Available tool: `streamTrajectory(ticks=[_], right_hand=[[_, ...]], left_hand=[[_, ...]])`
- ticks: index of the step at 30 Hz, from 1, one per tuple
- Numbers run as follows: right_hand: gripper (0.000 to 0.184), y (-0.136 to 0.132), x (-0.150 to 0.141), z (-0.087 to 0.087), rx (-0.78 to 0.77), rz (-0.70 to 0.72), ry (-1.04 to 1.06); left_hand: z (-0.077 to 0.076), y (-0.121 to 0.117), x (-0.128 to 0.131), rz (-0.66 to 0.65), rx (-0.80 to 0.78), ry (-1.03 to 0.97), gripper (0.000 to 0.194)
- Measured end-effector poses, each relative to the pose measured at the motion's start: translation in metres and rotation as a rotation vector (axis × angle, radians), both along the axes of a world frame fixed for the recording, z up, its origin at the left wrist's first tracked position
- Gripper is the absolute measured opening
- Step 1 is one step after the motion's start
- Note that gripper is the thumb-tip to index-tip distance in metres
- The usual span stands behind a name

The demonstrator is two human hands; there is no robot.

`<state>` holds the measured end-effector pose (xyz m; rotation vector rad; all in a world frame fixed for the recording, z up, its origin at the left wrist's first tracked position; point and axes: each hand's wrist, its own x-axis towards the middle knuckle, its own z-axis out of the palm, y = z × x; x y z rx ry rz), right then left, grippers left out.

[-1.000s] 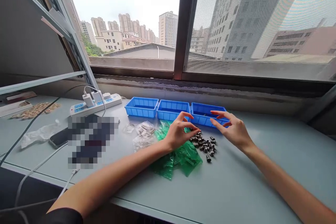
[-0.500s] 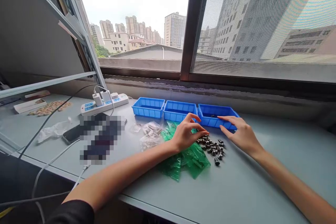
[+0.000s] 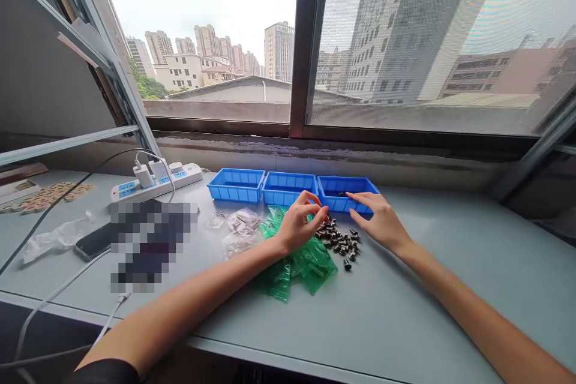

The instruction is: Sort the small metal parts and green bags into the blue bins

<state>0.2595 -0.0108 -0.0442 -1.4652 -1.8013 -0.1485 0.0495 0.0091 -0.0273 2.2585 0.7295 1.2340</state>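
My left hand [image 3: 299, 222] hovers over the upper left of a pile of dark metal bolts [image 3: 344, 243]. Its thumb and finger are closed in a pinch; whatever lies between the tips is too small to make out. At the front wall of the right-hand blue bin [image 3: 335, 201] is my right hand [image 3: 382, 222], with thumb and fingers apart and nothing visible between them. A small dark piece [image 3: 342, 194] lies inside that bin. Green plastic bags [image 3: 315, 267] are spread beneath my left wrist, beside the bolts.
Two more blue bins, the middle one [image 3: 288, 198] and the left one [image 3: 236, 193], continue the row. Small clear bags [image 3: 243, 228] lie left of the green ones. Farther left are a power strip [image 3: 157, 183], a partly blurred phone [image 3: 96, 243], cables and a pile of small tan pieces [image 3: 49, 197].
The camera view swings right, then back left. My left thumb and finger have drawn closer into a pinch. My right hand stays at the right-hand bin, fingers still apart.
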Motion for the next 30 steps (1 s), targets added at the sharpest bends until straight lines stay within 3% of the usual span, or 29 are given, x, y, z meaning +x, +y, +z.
streamTrajectory(ticks=[4, 8, 11, 18, 30], right_hand=[[0.039, -0.0015, -0.0009, 0.0010, -0.008, -0.002, -0.020], [0.039, -0.0023, -0.0019, 0.0003, 0.007, -0.012, -0.054], [0.039, -0.0028, -0.0026, -0.0001, 0.017, -0.017, -0.083], [0.042, -0.0046, -0.0054, -0.0001, 0.009, -0.025, -0.143], [0.040, -0.0083, -0.0069, 0.0072, -0.003, -0.024, -0.168]], left_hand=[[0.0036, -0.0022, -0.0006, 0.010, -0.012, 0.037, 0.036], [0.0066, -0.0042, -0.0004, 0.199, 0.033, 0.097, 0.022], [0.0071, -0.0036, 0.0003, 0.300, -0.026, 0.160, 0.019], [0.0061, -0.0041, 0.0018, 0.301, -0.099, 0.323, 0.026], [0.0096, -0.0044, 0.0024, 0.323, -0.120, 0.290, 0.024]])
